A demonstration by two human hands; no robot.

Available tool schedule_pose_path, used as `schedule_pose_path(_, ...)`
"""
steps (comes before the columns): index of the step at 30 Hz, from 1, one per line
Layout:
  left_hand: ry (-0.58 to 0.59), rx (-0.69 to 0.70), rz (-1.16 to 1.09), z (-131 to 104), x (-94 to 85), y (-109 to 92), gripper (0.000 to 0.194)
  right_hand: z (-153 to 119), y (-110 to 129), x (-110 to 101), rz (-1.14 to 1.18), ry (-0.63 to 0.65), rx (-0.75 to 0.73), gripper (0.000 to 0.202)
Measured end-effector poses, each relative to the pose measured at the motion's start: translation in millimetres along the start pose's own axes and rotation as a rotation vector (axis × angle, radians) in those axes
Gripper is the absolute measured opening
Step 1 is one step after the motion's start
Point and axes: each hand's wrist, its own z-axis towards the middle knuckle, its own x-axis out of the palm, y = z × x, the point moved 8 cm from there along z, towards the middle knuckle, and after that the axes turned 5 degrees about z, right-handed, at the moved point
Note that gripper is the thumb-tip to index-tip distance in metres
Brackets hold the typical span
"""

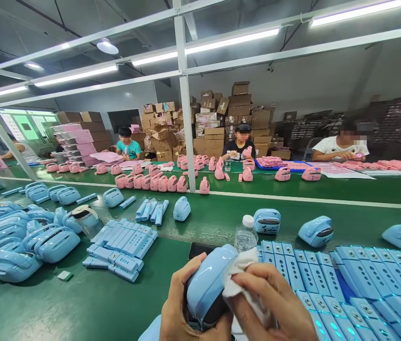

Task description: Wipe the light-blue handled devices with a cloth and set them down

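1. Right hand (274,300) has a white cloth (237,274) pinched up against a shiny blue case (209,279).
2. Left hand (174,303) is wrapped around that case, holding it above the green table (90,312).
3. Clear bottle (246,238) just behind it, rows of blue strips (316,278) over on the right.

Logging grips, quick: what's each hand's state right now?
Left hand: closed around a blue casing.
Right hand: closed on a white cloth, held against the casing.
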Motion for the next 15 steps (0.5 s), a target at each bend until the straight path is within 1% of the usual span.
schedule_pose_path(2,-0.013,0.024,0.013,-2,0.1,3,0.059,-3,1,5,-0.014,0.038,-0.026,0.024)
schedule_pose_path(5,0.037,0.027,-0.02,-2,0.0,10,0.061,-9,0,10,-0.07,0.109,-0.068,0.033)
schedule_pose_path(6,0.045,0.035,-0.017,0,-3.1,11,0.061,-9,-3,8,-0.084,0.111,-0.065,0.034)
schedule_pose_path(7,0.04,0.042,-0.011,2,-8.8,11,0.061,-10,-9,6,-0.096,0.117,-0.038,0.03)
schedule_pose_path(8,0.02,0.043,-0.004,6,-17.1,12,0.06,-11,-19,4,-0.114,0.136,0.024,0.024)
schedule_pose_path(9,-0.013,0.034,0.006,11,-27.8,13,0.061,-15,-33,5,-0.136,0.19,0.114,0.017)
schedule_pose_path(10,-0.057,0.017,0.021,17,-40.6,15,0.062,-24,-49,10,-0.163,0.284,0.222,0.016)
schedule_pose_path(11,-0.106,0.0,0.052,23,-54.7,18,0.063,-36,-65,16,-0.198,0.404,0.324,0.021)
schedule_pose_path(12,-0.16,-0.011,0.104,29,-69.5,21,0.065,-52,-78,23,-0.25,0.527,0.389,0.023)
schedule_pose_path(13,-0.208,-0.022,0.168,34,-84.1,26,0.066,-67,-88,29,-0.314,0.631,0.398,0.021)
schedule_pose_path(14,-0.244,-0.036,0.232,38,-97.9,31,0.068,-80,-95,33,-0.39,0.686,0.363,0.02)
schedule_pose_path(15,-0.271,-0.054,0.279,40,-110.7,37,0.068,-89,-99,34,-0.462,0.695,0.281,0.026)
